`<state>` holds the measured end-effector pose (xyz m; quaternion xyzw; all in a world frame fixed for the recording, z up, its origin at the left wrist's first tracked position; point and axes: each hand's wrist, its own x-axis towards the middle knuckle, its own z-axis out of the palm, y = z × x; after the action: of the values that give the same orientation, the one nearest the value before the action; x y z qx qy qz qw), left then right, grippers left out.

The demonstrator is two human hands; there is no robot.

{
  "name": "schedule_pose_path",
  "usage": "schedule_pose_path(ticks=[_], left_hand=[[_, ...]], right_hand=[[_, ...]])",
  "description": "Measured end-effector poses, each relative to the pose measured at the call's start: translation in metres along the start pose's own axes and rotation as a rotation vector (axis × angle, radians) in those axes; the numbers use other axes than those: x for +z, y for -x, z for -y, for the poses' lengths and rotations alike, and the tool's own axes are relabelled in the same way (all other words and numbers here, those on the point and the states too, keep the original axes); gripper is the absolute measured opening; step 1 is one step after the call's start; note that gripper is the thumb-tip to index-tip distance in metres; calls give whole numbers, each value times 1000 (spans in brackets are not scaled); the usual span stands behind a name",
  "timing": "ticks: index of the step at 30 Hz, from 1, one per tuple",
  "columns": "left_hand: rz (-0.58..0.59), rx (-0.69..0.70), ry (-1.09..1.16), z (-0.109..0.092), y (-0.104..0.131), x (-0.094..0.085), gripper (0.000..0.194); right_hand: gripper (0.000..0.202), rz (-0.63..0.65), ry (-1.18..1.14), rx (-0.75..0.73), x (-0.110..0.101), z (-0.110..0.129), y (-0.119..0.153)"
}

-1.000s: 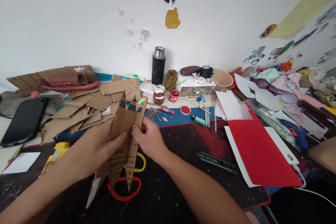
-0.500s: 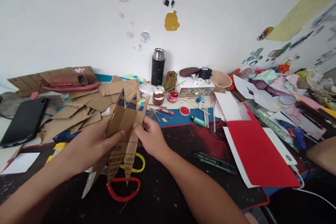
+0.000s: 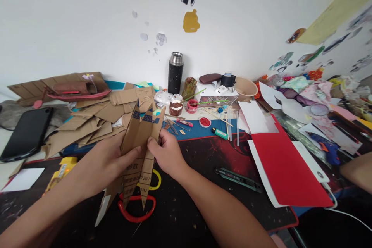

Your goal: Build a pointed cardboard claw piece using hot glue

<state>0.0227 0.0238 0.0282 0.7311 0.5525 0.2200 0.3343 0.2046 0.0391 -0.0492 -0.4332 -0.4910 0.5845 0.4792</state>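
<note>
Both hands hold a folded piece of brown cardboard, cut into long strips with pointed ends and printed with black lettering and a dark blue band. My left hand is closed around its left side, thumb lying across the front. On the right edge, my right hand pinches the cardboard between thumb and fingers. The cardboard stands upright, tilted slightly, above scissors with red and yellow handles on the dark mat. The scissors' blades are hidden. A yellow tool lies partly behind my left forearm.
Loose cardboard pieces pile up at the back left beside a black phone. Behind stand a black flask and paint jars. A utility knife and red paper lie right. Another person's arm enters at the right edge.
The cardboard has turned slightly in my hands, and its lower tips have shifted a little to the right. My left hand has moved slightly right. Both hands keep their hold.
</note>
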Motion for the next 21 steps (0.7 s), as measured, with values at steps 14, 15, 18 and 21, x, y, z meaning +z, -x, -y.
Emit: schedule_pose_path(ticks=[14,15,18,21], left_hand=[[14,22,-89,4,-1,7,41],[11,19,-86,4,-2,7,40],[1,-12,-51,1,-4,4,39],[3,-38,-8,1,-5,0,40]], right_hand=[[5,2,-28,42,2,-10,-3],[5,9,-28,59,1,-11,-4],[11,44,-54,107,0,-11,-4],[21,84,-100,112,-2,-7,-5]])
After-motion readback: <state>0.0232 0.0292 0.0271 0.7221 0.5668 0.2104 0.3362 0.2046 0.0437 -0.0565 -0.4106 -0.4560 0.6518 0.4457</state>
